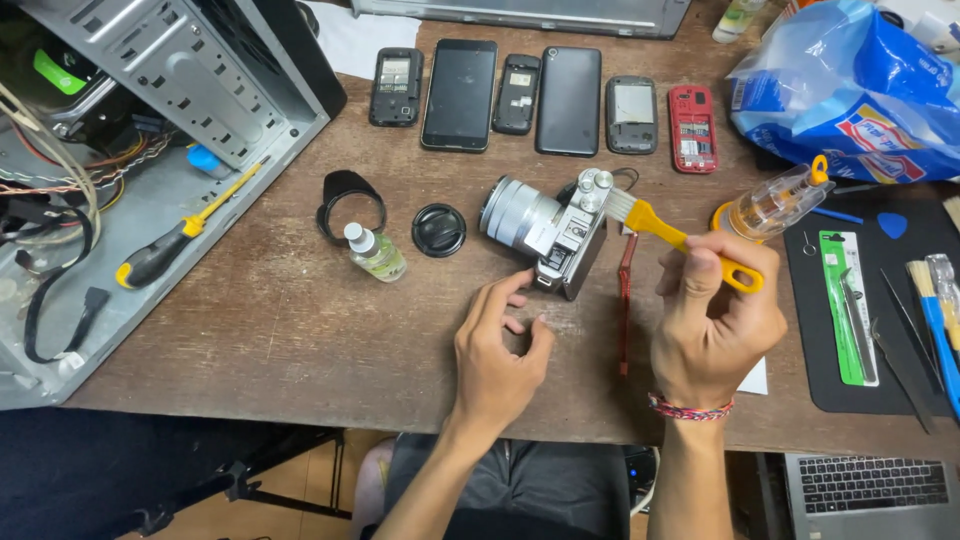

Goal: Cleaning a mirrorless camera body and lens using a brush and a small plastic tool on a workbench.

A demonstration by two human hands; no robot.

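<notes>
camera: one silver camera [553, 232] on the wooden counter [300, 330], lens pointing left
brush: one yellow-handled brush [680, 240], bristles at the camera's top
hands: right hand [715, 320] clamped on the brush handle; left hand [495, 350] loose, fingers apart, fingertip at the camera's near corner
nearby: one lens cap [438, 229], one lens hood [350, 205], one small bottle [375, 252]
phones: six in a row [540, 100]
screwdriver: one [180, 232], in the open computer case [150, 150]

Along the desk's [300, 330] far edge, six phones [540, 98]; at its left edge, an open computer case [150, 120] holding a screwdriver [175, 235]; at right, a black mat [865, 390].
</notes>
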